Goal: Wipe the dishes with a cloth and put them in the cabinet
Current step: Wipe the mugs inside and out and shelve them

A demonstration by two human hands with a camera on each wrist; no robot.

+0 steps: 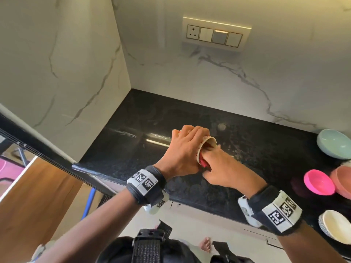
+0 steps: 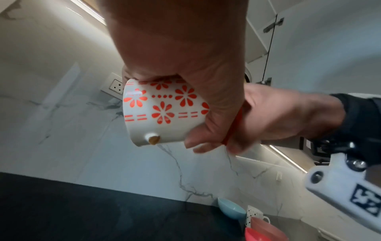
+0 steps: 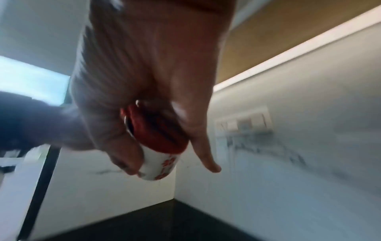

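Item in hand: my left hand (image 1: 183, 149) fingers are curling round a flowered cup (image 2: 163, 109), holding it sideways above the table (image 1: 256, 145). My right hand (image 1: 222, 168) fingers are pushing a red cloth (image 3: 158, 130) into its mouth. Progress, as I am judging it: this cup is being wiped; nothing is being shelved. Waiting at right: blue bowl (image 1: 333, 143), pink bowl (image 1: 319, 182), white dish (image 1: 335, 226). Surroundings: marble wall, switch panel (image 1: 215, 36).

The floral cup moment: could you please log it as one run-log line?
step: wiping | left hand: grips floral cup | right hand: pushes red cloth into cup | waiting: bowls on counter
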